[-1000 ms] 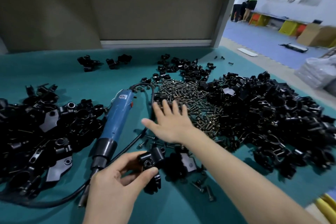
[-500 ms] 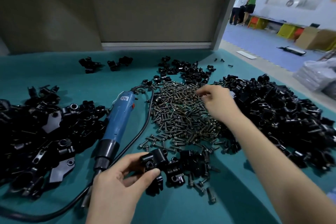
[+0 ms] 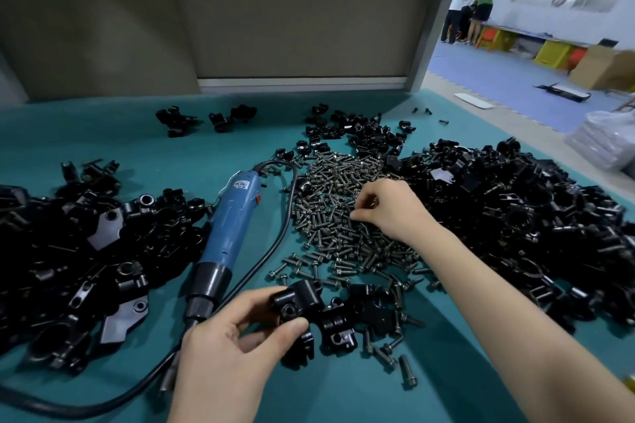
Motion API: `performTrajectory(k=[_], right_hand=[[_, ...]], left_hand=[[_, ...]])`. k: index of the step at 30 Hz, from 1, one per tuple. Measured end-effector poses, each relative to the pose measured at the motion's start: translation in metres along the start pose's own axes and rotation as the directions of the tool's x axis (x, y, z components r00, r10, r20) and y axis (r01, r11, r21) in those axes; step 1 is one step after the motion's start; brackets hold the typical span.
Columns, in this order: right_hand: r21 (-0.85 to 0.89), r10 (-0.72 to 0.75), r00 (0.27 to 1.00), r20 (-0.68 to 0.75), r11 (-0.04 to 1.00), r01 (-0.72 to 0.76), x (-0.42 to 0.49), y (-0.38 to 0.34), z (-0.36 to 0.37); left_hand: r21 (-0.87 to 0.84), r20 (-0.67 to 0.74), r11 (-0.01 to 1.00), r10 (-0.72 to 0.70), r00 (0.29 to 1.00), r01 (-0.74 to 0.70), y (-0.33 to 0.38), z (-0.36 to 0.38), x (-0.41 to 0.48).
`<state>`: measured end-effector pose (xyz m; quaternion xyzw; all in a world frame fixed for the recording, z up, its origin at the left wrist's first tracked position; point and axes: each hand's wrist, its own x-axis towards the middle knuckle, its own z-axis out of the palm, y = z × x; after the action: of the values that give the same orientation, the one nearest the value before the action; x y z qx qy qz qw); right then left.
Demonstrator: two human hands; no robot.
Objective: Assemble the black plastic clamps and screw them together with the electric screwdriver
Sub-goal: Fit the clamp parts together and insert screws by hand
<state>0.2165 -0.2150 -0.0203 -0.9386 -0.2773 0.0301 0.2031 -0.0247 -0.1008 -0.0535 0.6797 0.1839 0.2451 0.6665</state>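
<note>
My left hand [image 3: 226, 350] grips a black plastic clamp [image 3: 299, 302] near the front of the teal table, thumb and fingers curled round it. My right hand [image 3: 388, 206] is over the pile of dark metal screws [image 3: 330, 216] in the middle, fingers curled and pinching among them; whether a screw is held I cannot tell. The blue electric screwdriver [image 3: 230, 230] lies on the table left of the screws, tip toward me, its black cord [image 3: 285, 216] looping round behind it. More clamp parts [image 3: 347, 323] lie right beside the held clamp.
A large heap of black clamp parts [image 3: 515, 227] fills the right of the table, another heap [image 3: 79, 257] the left. Small clusters [image 3: 354, 134] lie at the back. A grey partition [image 3: 275, 27] stands behind the table [image 3: 137, 134]. Two people [image 3: 470, 7] stand far off right.
My right hand swept from beside the screwdriver rightward to the screw pile, then settled lower onto it with fingers curling. My left hand kept holding the clamp in place.
</note>
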Motion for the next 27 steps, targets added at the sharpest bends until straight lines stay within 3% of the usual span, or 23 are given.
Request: performTrajectory(k=[8, 15, 19, 22, 27], right_hand=[[-0.110, -0.065, 0.998, -0.014, 0.992, 0.063, 0.001, -0.005, 0.002], [0.059, 0.006, 0.998, -0.068, 0.998, -0.002, 0.001, -0.005, 0.011], [0.032, -0.004, 0.990, -0.144, 0.999, 0.009, 0.001, -0.012, 0.019], [-0.034, -0.054, 0.992, -0.116, 0.998, 0.051, 0.002, -0.013, 0.023], [0.014, -0.073, 0.996, -0.058, 0.997, 0.074, 0.003, -0.011, 0.020]], left_hand=[[-0.032, 0.016, 0.999, 0.002, 1.000, -0.002, 0.000, -0.001, 0.000], [-0.028, 0.032, 0.999, 0.020, 0.999, -0.020, -0.002, -0.002, 0.001], [-0.026, 0.041, 0.999, 0.022, 0.999, -0.021, -0.002, -0.002, 0.000], [-0.014, 0.038, 1.000, 0.024, 0.999, -0.023, -0.002, -0.003, 0.001], [-0.014, 0.031, 1.000, 0.008, 0.999, -0.008, -0.002, -0.003, 0.000]])
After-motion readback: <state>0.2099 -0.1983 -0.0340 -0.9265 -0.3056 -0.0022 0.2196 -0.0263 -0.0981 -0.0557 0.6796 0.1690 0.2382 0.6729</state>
